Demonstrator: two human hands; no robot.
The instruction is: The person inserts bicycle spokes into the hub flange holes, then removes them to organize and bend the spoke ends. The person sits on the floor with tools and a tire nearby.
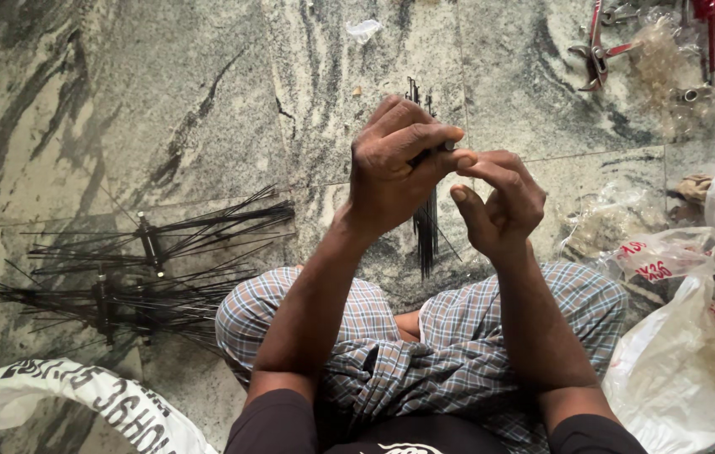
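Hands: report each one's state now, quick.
Left hand: closed on a bundle of thin black rods.
Right hand: fingertips pinching the bundle's top end.

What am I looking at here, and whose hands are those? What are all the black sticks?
This one picture comes from a camera worn on a person's head, looking down, so you see their own arms and checked-cloth knees as they sit on a marbled stone floor. The left hand grips a bundle of thin black wires that hangs down from it. The right hand is pinching at the top end of that bundle with its fingertips. To the left on the floor lie more black wire bundles, spread out like fans. Red-handled tools lie at the top right, clear and white plastic bags on the right, and a white printed sack at the bottom left.
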